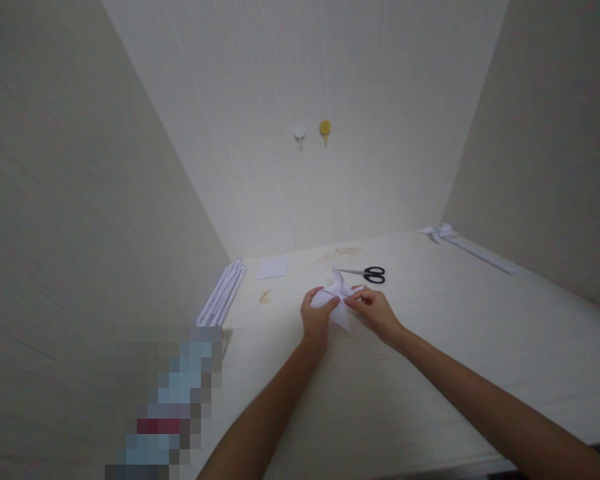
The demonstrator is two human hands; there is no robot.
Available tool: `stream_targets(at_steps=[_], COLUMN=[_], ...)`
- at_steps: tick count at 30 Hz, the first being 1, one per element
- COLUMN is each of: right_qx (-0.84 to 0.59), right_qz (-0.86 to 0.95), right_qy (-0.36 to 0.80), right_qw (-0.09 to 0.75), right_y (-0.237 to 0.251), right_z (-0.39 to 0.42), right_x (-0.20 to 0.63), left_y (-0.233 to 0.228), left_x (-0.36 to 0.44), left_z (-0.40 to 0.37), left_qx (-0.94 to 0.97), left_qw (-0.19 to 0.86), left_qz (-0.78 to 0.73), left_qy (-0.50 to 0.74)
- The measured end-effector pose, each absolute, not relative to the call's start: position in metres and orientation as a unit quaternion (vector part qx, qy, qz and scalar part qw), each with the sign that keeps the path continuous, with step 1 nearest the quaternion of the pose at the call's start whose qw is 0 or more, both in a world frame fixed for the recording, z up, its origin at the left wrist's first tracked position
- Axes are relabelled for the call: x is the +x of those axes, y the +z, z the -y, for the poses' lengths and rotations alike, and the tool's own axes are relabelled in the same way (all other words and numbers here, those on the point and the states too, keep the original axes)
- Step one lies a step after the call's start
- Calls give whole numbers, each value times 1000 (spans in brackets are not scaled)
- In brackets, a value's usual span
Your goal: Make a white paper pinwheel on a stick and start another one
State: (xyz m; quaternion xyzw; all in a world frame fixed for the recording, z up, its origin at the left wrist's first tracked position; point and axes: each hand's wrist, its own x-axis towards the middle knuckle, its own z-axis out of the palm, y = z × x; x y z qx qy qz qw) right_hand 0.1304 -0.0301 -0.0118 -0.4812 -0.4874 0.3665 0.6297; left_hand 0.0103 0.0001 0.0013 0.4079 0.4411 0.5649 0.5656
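Far left, against the side wall: a bundle of long white rolled paper sticks [222, 292] lying on the pale wood-grain worktop [460, 333]. Just right of it, nearer the back wall, a small flat square of white paper [272, 268]. A faint brownish smear [263, 298] marks the worktop between the two.

Centre: the left hand [316, 317] and the right hand [374, 311] meet on a white folded paper pinwheel [336, 298] — it sits low over the worktop, between the two hands. Left grip closed, thumb and fingers pinching the pinwheel's left side. Right grip closed likewise, fingertips pinching the pinwheel's right side near its middle. Whether the pinwheel rests on the worktop or is lifted clear cannot be told.

Just behind the right hand: black-handled scissors [369, 273], flat, blades pointing left, apart from the pinwheel.

Back wall above: a white round wall hook [299, 133] beside a yellow round wall hook [325, 129].

Far right, along the side wall — a finished white paper pinwheel on a long white stick [463, 243], lying down.
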Motion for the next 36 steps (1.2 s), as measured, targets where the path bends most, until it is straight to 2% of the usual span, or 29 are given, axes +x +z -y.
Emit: stream_targets(at_steps=[28,36], right_qx=[-505,-497], right_qz=[508,504], right_qy=[308,314], right_qw=[626,633], right_y=[-11,-14], right_z=[30,28], right_x=[130,130], left_y=[0,2], left_x=[11,9], left_z=[1,3], left_qx=[426,417], left_qw=[552,577], left_qz=[-442,-429], left_qy=[564,556])
